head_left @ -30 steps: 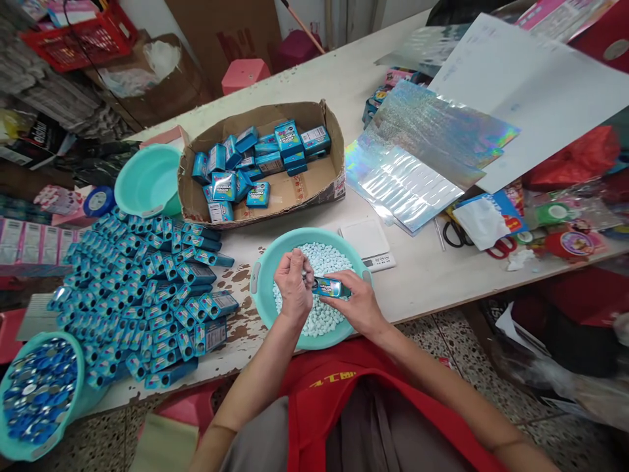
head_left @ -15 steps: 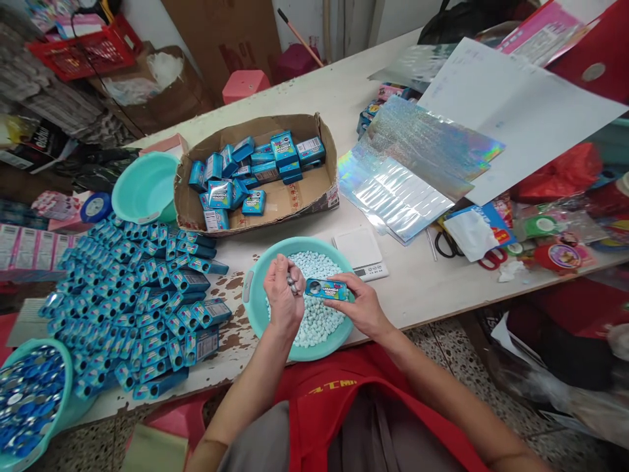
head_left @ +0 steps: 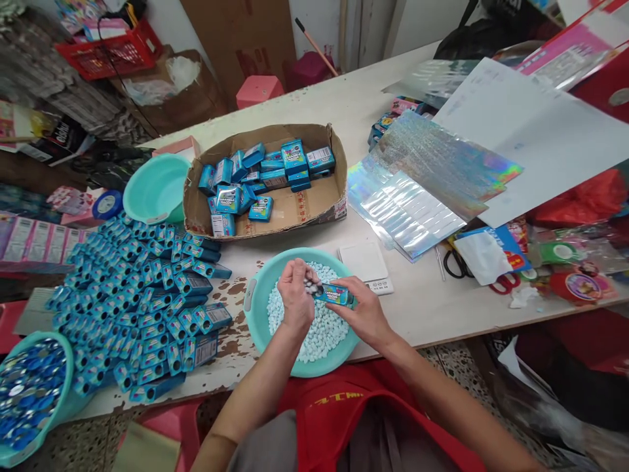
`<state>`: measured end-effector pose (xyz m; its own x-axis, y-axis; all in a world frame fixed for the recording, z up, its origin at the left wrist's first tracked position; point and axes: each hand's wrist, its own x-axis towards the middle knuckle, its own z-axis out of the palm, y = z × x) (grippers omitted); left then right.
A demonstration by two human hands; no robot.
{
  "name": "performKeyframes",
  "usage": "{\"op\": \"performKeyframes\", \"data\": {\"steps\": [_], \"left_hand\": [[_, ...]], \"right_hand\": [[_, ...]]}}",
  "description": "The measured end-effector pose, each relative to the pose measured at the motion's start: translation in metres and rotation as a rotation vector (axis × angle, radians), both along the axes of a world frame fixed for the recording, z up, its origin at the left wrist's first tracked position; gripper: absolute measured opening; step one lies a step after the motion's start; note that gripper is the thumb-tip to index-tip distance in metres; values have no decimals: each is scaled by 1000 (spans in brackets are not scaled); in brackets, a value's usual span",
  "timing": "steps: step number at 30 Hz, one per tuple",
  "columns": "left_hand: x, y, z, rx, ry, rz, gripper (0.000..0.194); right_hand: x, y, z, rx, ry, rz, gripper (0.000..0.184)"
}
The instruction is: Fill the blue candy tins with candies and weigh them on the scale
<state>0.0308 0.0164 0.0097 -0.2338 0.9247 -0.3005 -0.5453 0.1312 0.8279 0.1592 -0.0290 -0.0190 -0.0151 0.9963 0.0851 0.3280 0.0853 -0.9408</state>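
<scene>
Closest in: red apron (head_left: 339,406), both forearms reaching forward over it. Right hand (head_left: 366,311) had the small blue box (head_left: 331,294) clamped, thumb on the near side and fingers on the far side, gap only as wide as the box. Left hand (head_left: 297,301) was curled mostly closed around a handful of pale pieces (head_left: 312,283), right at the box's left end.

Small blue box: glossy, oblong, lying roughly level, printed face up, white "CARAMELO MACIZO" lettering with a pink and yellow-green patch (small print too fine to read). Dark opening at the left end, partly hidden by the fingers. It sat above the teal basin (head_left: 251,328), which held a bed of whitish-blue pellets (head_left: 319,334).

Just beyond the basin's right side, a white scale (head_left: 363,260) with a button panel. Off to the left, many similar blue boxes (head_left: 142,301) were packed in slanted rows, holes showing, with a tub (head_left: 67,367) of blue and silver discs by them.

Farther out, a worn cardboard box (head_left: 314,203) held more blue cartons (head_left: 293,156), jumbled. Shiny holographic sheets (head_left: 422,164) lay to its right, scissors (head_left: 455,262) nearer. Past the table (head_left: 417,308), a pink stool (head_left: 259,88).
</scene>
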Motion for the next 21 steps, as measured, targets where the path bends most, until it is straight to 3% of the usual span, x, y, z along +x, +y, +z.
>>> {"op": "performKeyframes", "data": {"steps": [3,7,10,12,14,16,18,21], "left_hand": [[5,5,-4,18,56,17,41],[-15,5,-18,-79,98,-17,40],[-46,3,-26,-109,412,-282,32],[-71,14,-26,-62,670,-427,27],[-94,45,-23,-16,870,-390,28],[-114,96,-22,-30,1061,-284,27],[-127,154,-29,-158,1312,-300,31],[-131,222,-50,-463,1402,-436,48]], "right_hand": [[-9,3,-6,-2,-13,-2,29],[-3,7,-3,-52,41,6,30],[19,6,2,-101,121,-54,32],[40,7,-4,-106,161,-163,34],[61,12,-21,-103,162,-305,37],[76,21,-47,-94,121,-426,41],[84,32,-75,-78,72,-483,43],[85,46,-100,-32,8,-450,44]]}}
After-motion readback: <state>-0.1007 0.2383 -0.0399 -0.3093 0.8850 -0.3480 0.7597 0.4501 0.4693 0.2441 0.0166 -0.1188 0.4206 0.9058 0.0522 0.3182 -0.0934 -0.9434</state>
